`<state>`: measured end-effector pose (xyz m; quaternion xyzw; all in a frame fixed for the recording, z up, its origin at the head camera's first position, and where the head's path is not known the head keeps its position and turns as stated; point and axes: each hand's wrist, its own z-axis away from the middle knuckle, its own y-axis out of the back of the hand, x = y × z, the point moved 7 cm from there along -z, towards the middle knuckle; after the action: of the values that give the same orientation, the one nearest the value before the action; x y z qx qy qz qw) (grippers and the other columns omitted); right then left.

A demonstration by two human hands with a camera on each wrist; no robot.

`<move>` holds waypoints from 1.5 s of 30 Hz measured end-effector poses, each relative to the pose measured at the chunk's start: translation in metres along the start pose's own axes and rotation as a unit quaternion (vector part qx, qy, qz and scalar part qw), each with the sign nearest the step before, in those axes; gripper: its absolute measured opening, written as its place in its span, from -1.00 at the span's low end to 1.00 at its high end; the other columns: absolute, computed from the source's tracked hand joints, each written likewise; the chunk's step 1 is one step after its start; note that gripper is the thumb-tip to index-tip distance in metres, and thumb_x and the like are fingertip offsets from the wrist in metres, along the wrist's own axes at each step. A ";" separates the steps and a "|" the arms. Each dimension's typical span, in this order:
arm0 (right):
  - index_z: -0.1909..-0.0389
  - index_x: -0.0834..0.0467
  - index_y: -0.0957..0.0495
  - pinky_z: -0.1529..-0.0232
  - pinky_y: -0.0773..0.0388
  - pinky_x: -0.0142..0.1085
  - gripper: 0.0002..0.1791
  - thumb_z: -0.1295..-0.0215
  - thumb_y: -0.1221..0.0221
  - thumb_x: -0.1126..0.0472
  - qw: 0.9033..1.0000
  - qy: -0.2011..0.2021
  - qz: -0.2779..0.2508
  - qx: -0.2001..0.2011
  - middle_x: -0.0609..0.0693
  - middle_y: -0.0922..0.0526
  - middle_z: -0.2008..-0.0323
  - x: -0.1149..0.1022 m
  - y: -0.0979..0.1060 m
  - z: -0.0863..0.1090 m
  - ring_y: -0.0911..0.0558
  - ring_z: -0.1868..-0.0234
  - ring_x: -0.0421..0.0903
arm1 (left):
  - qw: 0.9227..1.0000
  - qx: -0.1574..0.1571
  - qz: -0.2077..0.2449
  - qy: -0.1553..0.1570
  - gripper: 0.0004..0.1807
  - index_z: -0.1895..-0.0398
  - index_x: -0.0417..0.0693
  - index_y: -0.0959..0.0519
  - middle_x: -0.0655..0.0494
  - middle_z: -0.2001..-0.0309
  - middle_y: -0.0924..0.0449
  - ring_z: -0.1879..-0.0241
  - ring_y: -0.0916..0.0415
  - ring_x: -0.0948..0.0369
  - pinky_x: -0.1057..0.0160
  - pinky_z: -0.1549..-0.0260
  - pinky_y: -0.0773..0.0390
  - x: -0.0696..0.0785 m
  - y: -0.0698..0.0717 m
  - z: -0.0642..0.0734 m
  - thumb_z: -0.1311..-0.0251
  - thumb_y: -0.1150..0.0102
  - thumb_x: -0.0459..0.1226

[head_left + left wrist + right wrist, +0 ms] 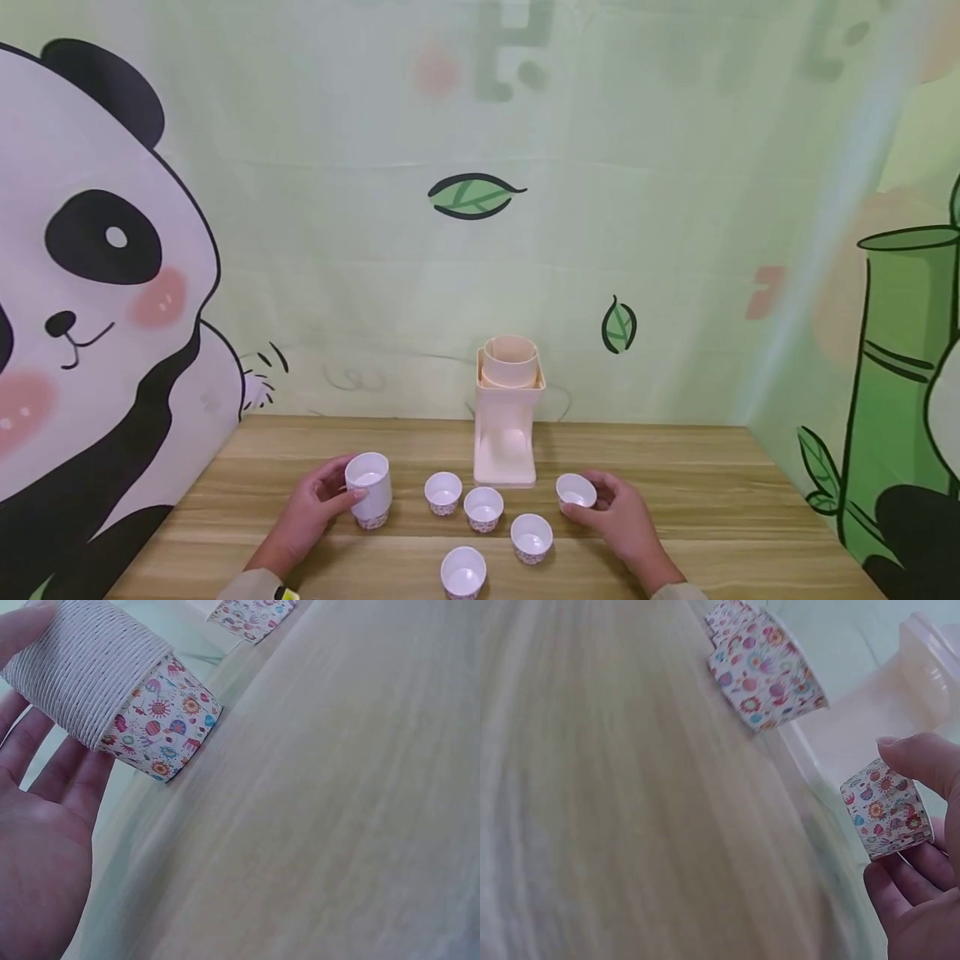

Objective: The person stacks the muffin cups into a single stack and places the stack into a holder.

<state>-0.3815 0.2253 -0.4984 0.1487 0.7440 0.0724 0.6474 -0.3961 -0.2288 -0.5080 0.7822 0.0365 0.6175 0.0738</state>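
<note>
My left hand grips a tall stack of nested paper cups, thumb on the near side and fingers behind. Rims layer up the stack's side, and the lowest cup shows a colourful flower print. My right hand holds a single small paper cup between thumb and fingers, its mouth facing up in the head view. Whether this cup touches the table cannot be told. Between the hands several matching cups stand upright and apart, among them a front cup and one nearer the right hand, a printed cup.
Behind the cups, a pale pink stand with a round tube on top stands near the back edge of the wooden table. A printed cloth backdrop with a panda and leaves hangs right behind the table.
</note>
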 end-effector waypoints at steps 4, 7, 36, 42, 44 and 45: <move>-0.16 0.37 -0.57 0.14 -0.66 -0.44 -0.32 0.04 -0.57 0.36 1.000 0.004 -0.029 -0.005 0.26 -0.73 0.01 -0.007 -0.002 0.001 -0.73 0.04 0.03 | 1.000 -0.004 -0.001 0.007 -0.37 -0.36 -0.34 -0.42 0.06 -0.15 -0.67 -0.05 -0.58 0.48 0.48 -0.05 -0.54 0.002 0.000 0.001 -0.23 -0.36 -0.37; -0.16 0.35 -0.57 0.11 -0.66 -0.44 -0.33 0.03 -0.56 0.36 0.999 0.006 -0.039 -0.009 0.24 -0.73 -0.01 -0.012 -0.004 0.002 -0.72 0.01 0.02 | 1.000 -0.008 -0.004 0.006 -0.37 -0.36 -0.36 -0.42 -0.11 -0.19 -0.64 -0.04 -0.57 0.48 0.48 -0.04 -0.54 0.004 -0.001 0.001 -0.25 -0.36 -0.37; -0.22 0.36 -0.53 -0.08 -0.65 -0.34 -0.30 -0.02 -0.54 0.34 0.988 0.050 -0.118 -0.082 0.26 -0.67 -0.12 -0.070 -0.064 0.008 -0.66 -0.15 0.10 | 0.999 -0.036 -0.004 -0.020 -0.41 -0.35 -0.38 -0.41 0.04 -0.14 -0.68 -0.06 -0.57 0.48 0.49 -0.06 -0.53 0.004 -0.003 0.001 -0.28 -0.31 -0.38; -0.21 0.37 -0.54 -0.02 -0.66 -0.37 -0.32 -0.04 -0.54 0.31 0.986 0.069 -0.115 -0.100 0.27 -0.69 -0.09 -0.082 -0.082 0.006 -0.69 -0.08 0.02 | 0.999 -0.031 0.006 -0.025 -0.42 -0.33 -0.39 -0.42 0.31 -0.05 -0.69 -0.04 -0.59 0.46 0.47 -0.04 -0.55 0.004 -0.004 0.000 -0.27 -0.31 -0.40; -0.20 0.38 -0.53 -0.02 -0.67 -0.37 -0.33 -0.05 -0.53 0.33 0.984 0.070 -0.122 -0.109 0.29 -0.69 -0.07 -0.086 -0.088 0.005 -0.70 -0.05 0.00 | 0.999 -0.029 0.007 -0.032 -0.43 -0.33 -0.41 -0.42 0.26 -0.05 -0.70 -0.03 -0.59 0.46 0.47 -0.03 -0.55 0.005 -0.004 0.001 -0.27 -0.31 -0.42; -0.20 0.38 -0.53 -0.02 -0.67 -0.37 -0.33 -0.05 -0.53 0.33 0.983 0.069 -0.125 -0.113 0.29 -0.69 -0.06 -0.088 -0.091 0.005 -0.70 -0.04 -0.01 | 0.999 -0.029 0.007 -0.036 -0.43 -0.33 -0.42 -0.42 0.23 -0.05 -0.71 -0.03 -0.59 0.46 0.47 -0.02 -0.55 0.006 -0.005 0.002 -0.27 -0.30 -0.42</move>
<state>-0.3774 0.1113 -0.4439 -0.0249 0.7869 0.0842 0.6109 -0.3928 -0.2232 -0.5033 0.8017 0.0100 0.5903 0.0936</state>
